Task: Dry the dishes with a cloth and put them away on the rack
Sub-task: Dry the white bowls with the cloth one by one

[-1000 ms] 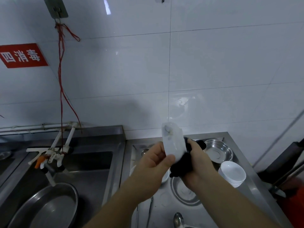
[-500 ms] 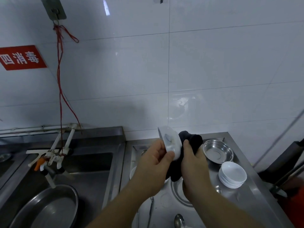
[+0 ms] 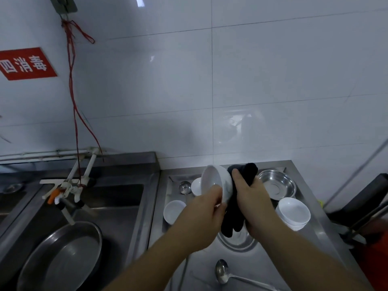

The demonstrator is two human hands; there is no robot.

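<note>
Your left hand pinches the small white ceramic bowl by its rim above the steel counter; your right hand clutches the dark cloth against it. Probably wet and slippery, breakable: keep that rim grip.

A: Where does the view look from?
B: From the person's head, forward and down, close over the counter.
A: What does it take in?
B: The tiled wall fills the far upper half, the sink sits left, both forearms enter from the near edge. It is the only view, wide-angle.
</note>
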